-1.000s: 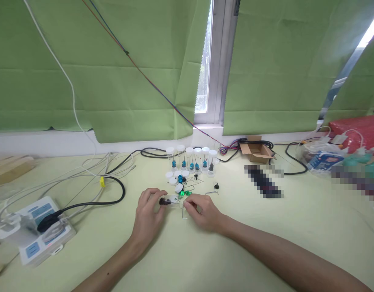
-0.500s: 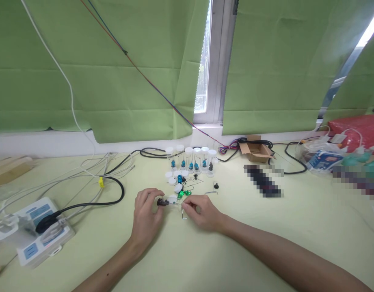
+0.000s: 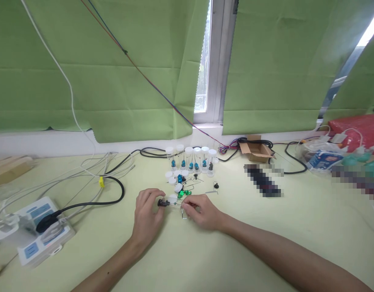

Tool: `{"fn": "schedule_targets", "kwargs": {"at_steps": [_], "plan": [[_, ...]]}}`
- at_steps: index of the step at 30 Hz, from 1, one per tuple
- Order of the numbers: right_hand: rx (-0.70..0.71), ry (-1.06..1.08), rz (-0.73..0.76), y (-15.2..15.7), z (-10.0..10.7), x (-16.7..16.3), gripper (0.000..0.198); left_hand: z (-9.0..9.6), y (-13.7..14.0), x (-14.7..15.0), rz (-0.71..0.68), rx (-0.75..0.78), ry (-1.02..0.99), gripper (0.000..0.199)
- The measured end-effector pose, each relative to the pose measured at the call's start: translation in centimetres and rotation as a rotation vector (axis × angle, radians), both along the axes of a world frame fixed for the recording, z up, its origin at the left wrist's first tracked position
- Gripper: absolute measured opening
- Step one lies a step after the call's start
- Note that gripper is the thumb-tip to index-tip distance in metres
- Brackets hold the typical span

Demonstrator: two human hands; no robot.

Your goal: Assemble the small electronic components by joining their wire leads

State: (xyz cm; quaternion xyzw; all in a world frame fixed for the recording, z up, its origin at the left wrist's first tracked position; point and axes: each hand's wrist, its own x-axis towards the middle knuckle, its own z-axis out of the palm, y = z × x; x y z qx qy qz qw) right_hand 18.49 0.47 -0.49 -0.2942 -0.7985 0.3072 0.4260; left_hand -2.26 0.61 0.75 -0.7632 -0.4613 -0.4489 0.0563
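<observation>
One smooth, pale table (image 3: pixel 223 259) fills the foreground. The left hand (image 3: pixel 147 209) grasps a stubby black part (image 3: pixel 163 202); the right hand's (image 3: pixel 202 211) fingertips bunch together, anything they hold too small to tell. Clear cylinders (image 3: pixel 189 161) stand behind. Between the hands, the part lies sideways, its thin shaft (image 3: pixel 175 203) pointing right.

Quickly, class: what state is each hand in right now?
Left hand: closed, holding a black piece.
Right hand: closed in a pinch; what it holds is too small to tell.
</observation>
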Motion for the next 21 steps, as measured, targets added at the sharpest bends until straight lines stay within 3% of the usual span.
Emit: {"fn": "schedule_targets", "kwargs": {"at_steps": [21], "plan": [[-0.064, -0.013, 0.033, 0.16, -0.08, 0.11, 0.019, -0.31, 0.24, -0.30, -0.058, 0.038, 0.029, 0.022]]}}
